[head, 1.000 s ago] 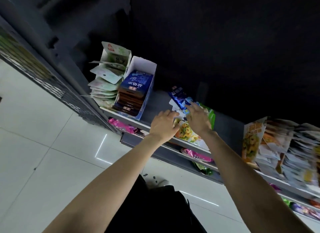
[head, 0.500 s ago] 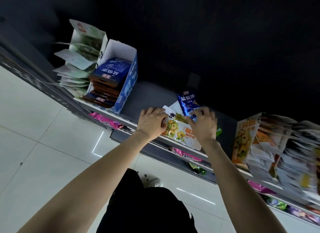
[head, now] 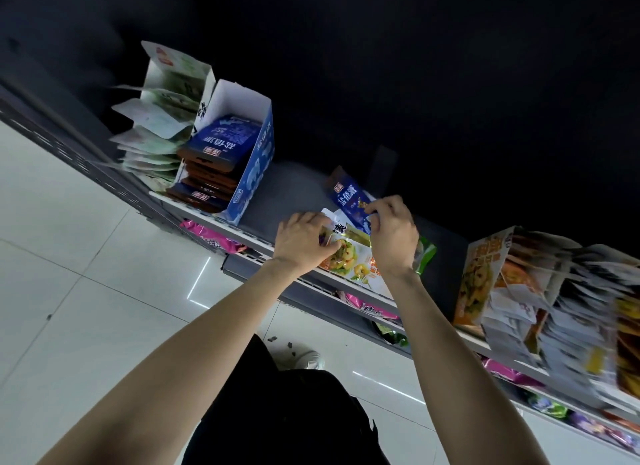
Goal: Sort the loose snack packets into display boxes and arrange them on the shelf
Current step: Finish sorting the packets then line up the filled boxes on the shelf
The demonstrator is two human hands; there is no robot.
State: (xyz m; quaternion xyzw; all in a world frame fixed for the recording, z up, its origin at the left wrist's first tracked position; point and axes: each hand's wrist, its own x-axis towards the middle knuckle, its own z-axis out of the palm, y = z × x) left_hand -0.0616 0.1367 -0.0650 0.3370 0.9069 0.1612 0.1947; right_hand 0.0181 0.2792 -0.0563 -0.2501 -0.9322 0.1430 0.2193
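A small pile of loose snack packets lies on the grey shelf [head: 287, 191]. My right hand [head: 393, 236] pinches the lower end of a blue packet [head: 348, 196] at the pile's top. My left hand [head: 304, 243] has its fingers curled on the left edge of a white-and-orange packet [head: 349, 262] with a food picture. A green packet [head: 426, 255] peeks out under my right wrist. To the left stands an open blue-and-white display box [head: 256, 166] filled with blue packets. Beside it stands a pale green box [head: 173, 83] with several pale packets.
At the right, an orange display box [head: 481, 274] and several stacked packets crowd the shelf. Pink packets [head: 211, 234] and other packets sit on the lower shelves. White tiled floor [head: 69, 256] lies below. The shelf's back is dark.
The view has swung so the shelf sits differently in frame. My right hand has slid up the pile and taken the blue packet's end. My left hand has stayed on the orange packet's edge.
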